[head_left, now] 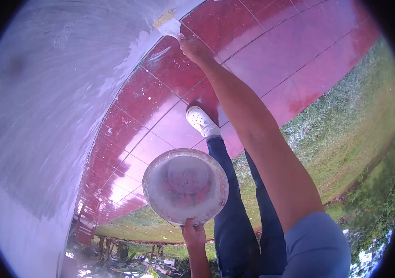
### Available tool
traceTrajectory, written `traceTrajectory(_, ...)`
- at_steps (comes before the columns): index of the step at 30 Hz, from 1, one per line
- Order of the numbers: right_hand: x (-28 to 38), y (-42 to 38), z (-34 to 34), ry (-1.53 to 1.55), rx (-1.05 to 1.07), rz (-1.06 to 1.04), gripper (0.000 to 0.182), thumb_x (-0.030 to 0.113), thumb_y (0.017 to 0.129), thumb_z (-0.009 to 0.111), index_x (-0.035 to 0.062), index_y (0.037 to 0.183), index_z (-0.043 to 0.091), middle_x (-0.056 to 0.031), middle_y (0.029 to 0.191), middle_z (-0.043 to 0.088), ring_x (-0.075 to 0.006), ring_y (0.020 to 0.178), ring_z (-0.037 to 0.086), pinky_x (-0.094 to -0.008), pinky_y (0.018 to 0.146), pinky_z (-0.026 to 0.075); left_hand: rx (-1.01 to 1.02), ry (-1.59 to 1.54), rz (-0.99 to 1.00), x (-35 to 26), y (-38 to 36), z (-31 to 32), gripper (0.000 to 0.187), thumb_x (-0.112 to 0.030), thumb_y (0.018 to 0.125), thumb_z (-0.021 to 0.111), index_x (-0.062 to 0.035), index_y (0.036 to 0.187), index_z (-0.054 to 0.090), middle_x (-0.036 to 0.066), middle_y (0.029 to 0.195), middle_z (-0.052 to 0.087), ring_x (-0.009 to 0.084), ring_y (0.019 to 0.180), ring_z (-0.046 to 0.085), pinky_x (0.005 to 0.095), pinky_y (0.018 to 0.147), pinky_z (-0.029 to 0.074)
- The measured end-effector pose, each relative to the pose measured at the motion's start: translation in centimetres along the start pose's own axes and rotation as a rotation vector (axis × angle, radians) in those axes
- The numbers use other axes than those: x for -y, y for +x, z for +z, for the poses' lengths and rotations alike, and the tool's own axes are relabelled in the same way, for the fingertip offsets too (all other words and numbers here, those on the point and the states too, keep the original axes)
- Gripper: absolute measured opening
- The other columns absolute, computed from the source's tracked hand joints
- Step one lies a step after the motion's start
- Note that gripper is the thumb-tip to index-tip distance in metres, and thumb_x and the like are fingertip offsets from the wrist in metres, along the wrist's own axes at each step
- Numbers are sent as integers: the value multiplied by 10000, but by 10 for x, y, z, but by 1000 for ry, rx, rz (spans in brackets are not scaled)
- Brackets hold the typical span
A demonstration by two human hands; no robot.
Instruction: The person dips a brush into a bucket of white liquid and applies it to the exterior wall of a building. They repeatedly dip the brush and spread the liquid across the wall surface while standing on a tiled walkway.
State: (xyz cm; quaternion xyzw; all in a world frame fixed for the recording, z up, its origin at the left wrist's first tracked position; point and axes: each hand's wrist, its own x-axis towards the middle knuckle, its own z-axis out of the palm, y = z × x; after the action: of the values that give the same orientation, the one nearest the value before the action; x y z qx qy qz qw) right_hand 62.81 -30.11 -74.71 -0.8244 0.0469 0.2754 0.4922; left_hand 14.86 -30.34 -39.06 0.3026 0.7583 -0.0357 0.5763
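My right hand (192, 48) grips the handle of a wide paint brush (167, 25) at the top of the view. The brush's pale bristles touch the white-painted wall (58, 92) close to its lower edge. Below, my left hand (194, 233) holds a round bucket (151, 185) by its near rim, the fingers partly hidden beneath it. The bucket is smeared with white paint, and whitish liquid shows inside it.
Red floor tiles (299, 55) with white spots and wet-looking glare run along the wall. A white clog (200, 119) stands on them. Grass (346, 134) borders the tiles at the right. A reddish chair (86, 227) stands at the lower left, near plants.
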Motion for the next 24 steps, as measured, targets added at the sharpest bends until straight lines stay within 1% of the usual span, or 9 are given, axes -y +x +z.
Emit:
traceTrajectory(2, -13, -9, 1, -187, 57, 241, 442, 427, 963, 460, 54, 1100, 652, -211, 987, 679, -389, 926, 642, -459, 802, 481, -30, -188, -77, -7, -7, 3, 655, 11, 755, 531, -23, 1388, 364, 143, 1320, 471, 318, 1227, 478, 496, 1011, 433)
traceTrajectory(4, 6, -9, -5, 18, 148, 181, 488, 467, 942, 473, 32, 1014, 683, -230, 967, 679, -385, 910, 650, -445, 800, 489, -65, -71, -44, -6, -7, 4, 642, 4, 765, 526, -18, 1386, 363, 144, 1327, 468, 316, 1229, 478, 495, 1009, 436)
traceTrajectory(6, 44, -22, -3, -9, -27, -2, 491, 441, 953, 463, 9, 916, 695, -223, 860, 683, -377, 799, 661, -460, 727, 489, -44, -131, -67, -6, -10, 6, 637, -5, 768, 527, -21, 1384, 367, 146, 1326, 470, 314, 1231, 478, 494, 1010, 436)
traceTrajectory(8, 93, -60, -24, 1, 21, -65, 528, 447, 990, 444, 4, 805, 665, -78, 575, 559, -194, 512, 529, -372, 520, 423, -18, -178, -93, -8, -11, 4, 631, -13, 772, 528, -24, 1383, 371, 147, 1325, 473, 312, 1233, 477, 493, 1011, 436)
traceTrajectory(10, 126, -107, -48, 78, 45, -149, 426, 386, 956, 494, 21, 824, 671, -162, 665, 639, -344, 594, 618, -444, 544, 443, -15, -208, -119, -5, -10, 1, 625, -22, 770, 532, -17, 1376, 377, 151, 1321, 480, 311, 1230, 482, 496, 1011, 440)
traceTrajectory(13, 142, -144, -55, 421, 147, -307, 356, 358, 949, 537, 33, 868, 660, -155, 644, 615, -334, 569, 590, -428, 542, 441, -37, -200, -117, -7, -11, 0, 618, -30, 766, 534, -1, 1365, 384, 156, 1328, 480, 313, 1238, 480, 486, 1033, 427)
traceTrajectory(16, 132, -110, -30, 311, 41, -471, 310, 346, 945, 562, 50, 945, 655, -142, 652, 608, -306, 558, 577, -420, 568, 448, -60, -229, -121, -10, -15, 5, 612, -31, 764, 532, 11, 1358, 391, 159, 1345, 472, 315, 1253, 473, 471, 1065, 404)
traceTrajectory(22, 10, -6, 40, 281, 4, -150, 399, 449, 962, 478, 108, 1061, 661, -142, 847, 687, -300, 780, 666, -403, 711, 517, -111, -245, -85, -24, -17, 5, 619, -35, 769, 517, 24, 1369, 374, 174, 1377, 449, 317, 1280, 454, 471, 1103, 383)
traceTrajectory(24, -52, 18, 66, -208, -74, -156, 422, 425, 958, 490, 69, 1121, 648, -158, 912, 682, -323, 865, 660, -421, 751, 500, -94, -236, -57, -28, -21, 4, 614, -35, 772, 519, 24, 1366, 377, 175, 1374, 453, 316, 1279, 457, 468, 1100, 390)
